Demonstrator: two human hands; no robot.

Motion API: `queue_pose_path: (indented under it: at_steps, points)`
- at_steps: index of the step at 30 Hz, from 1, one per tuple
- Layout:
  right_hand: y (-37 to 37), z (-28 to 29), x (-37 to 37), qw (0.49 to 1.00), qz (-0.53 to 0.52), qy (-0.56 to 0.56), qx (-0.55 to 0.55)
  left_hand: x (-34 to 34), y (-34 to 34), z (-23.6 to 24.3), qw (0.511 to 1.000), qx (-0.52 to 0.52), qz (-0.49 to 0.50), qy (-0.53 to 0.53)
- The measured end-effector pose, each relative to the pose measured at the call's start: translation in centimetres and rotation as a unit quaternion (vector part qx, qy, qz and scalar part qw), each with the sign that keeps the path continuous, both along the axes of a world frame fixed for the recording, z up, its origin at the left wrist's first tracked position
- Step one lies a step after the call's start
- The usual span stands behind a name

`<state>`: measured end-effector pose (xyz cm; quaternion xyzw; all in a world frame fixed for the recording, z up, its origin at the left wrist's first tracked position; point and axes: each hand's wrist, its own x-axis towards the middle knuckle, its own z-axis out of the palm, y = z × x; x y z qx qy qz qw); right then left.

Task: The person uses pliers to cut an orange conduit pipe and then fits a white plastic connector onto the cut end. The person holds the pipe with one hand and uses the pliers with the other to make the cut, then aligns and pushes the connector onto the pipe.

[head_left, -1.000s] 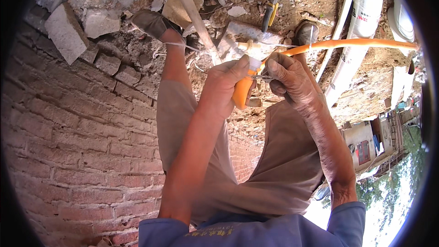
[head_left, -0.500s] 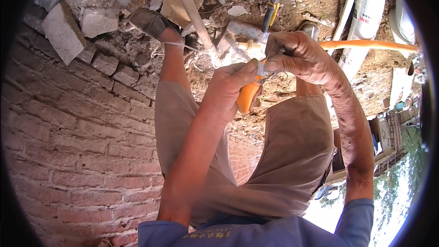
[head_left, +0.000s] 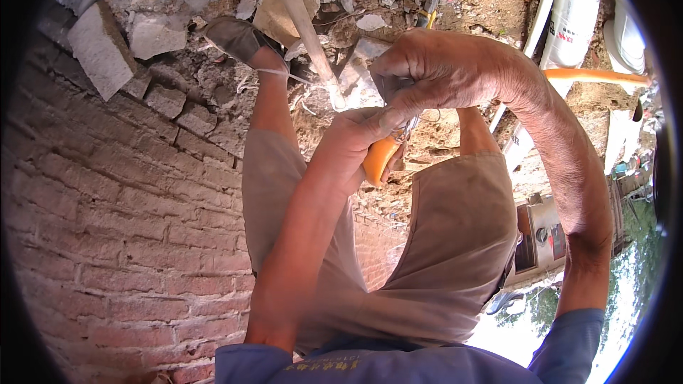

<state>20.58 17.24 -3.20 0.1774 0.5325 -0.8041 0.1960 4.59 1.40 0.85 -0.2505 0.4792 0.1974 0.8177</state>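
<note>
My left hand (head_left: 356,144) is wrapped round a short length of orange hose (head_left: 380,161), whose end shows below my fingers. Thin silvery wire strands (head_left: 410,126) stick out beside the hose, just under my right thumb. My right hand (head_left: 437,75) is bent over the top with its fingers curled in and its thumb pressed close to my left thumb. What lies between its fingers is hidden. Behind my right wrist, more orange hose (head_left: 597,75) runs toward the right edge.
Pliers with yellow-and-black handles (head_left: 431,6) lie on the rubble, partly covered by my right hand. A wooden pole (head_left: 302,21) slants down beside my left foot. White pipes (head_left: 573,11) stand at the right. Broken blocks (head_left: 99,50) line the brick wall (head_left: 135,242) on the left.
My right hand has turned over and moved left across my left thumb, its elbow swinging outward. It now covers the white band at the hose and the pliers' handles. My left hand has barely shifted.
</note>
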Motion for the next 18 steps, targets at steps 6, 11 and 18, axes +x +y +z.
queue_pose_path:
  at_steps: [6,11,18]
  points:
    - [-0.5,1.0,-0.8,0.994,0.062,0.030,0.079,0.7,-0.8,0.3,0.999,-0.028,-0.004,0.018]
    - [0.2,2.3,-2.6,0.971,0.095,0.049,0.212,1.0,-0.3,0.0,0.999,-0.042,0.001,0.012]
    - [-1.0,3.0,-2.5,0.944,0.063,0.085,0.312,1.1,-1.3,-0.3,0.998,0.019,0.002,0.062]
